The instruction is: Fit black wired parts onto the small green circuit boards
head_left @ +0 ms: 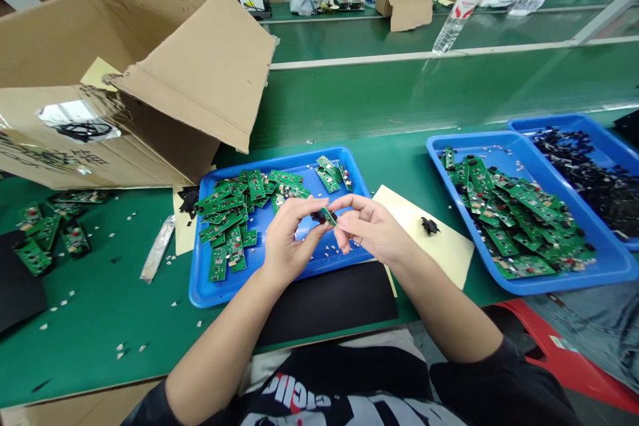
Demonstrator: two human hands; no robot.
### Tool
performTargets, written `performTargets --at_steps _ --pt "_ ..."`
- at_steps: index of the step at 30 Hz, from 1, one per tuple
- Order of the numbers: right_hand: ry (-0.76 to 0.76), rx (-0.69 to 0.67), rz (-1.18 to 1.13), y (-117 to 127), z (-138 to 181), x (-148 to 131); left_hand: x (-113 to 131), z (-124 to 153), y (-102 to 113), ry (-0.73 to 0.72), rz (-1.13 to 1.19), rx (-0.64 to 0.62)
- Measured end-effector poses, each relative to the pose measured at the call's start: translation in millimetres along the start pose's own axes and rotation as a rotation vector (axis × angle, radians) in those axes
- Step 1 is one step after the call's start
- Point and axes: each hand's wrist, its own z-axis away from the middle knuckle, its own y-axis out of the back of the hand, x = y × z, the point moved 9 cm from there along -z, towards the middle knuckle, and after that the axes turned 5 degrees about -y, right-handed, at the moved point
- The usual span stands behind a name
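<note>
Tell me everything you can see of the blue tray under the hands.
The blue tray is shallow and rectangular, plastic by its look, with rounded corners and a raised rim. It sits right side up on the green table, slightly askew. Green circuit boards lie heaped mostly in its left half, a few near the far right corner, and small pale bits dot its floor. The left hand and right hand hide part of it; whether they touch it is unclear.

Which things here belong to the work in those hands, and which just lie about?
Probably the job's:
green circuit board, held between left hand and right hand;
blue tray of boards.

Seemingly lying about:
water bottle;
white bits on green table.
</note>
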Motion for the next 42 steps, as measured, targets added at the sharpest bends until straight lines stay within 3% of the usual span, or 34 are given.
performTargets --at_steps 6,14,20,24,28,32,36,42 --pt "0.100 0.148 0.287 9 5 -9 2 -2 -4 0.000 -0.123 -0.105" --pt "0.418 0.351 0.759 3 19 -30 -3 8 -21 0.098 -0.165 -0.258" --pt "0.561 0.516 1.072 -5 27 -33 -12 15 -24 0.281 -0.024 -0.210" --pt "0.471 0.530 1.037 0 23 -27 -14 12 -20 0.344 0.025 -0.154" --pt "0.394 0.456 0.946 4 19 -25 -20 13 -22 0.402 0.114 -0.131" --pt "0.433 0.450 0.988 5 21 -31 -25 16 -25 0.418 0.162 -0.133" --pt "0.517 0.459 1.157 -1 25 -35 -25 16 -22 0.408 0.053 -0.139" --pt "0.541 0.454 1.139 -2 25 -38 -21 12 -22 0.370 0.050 -0.162"
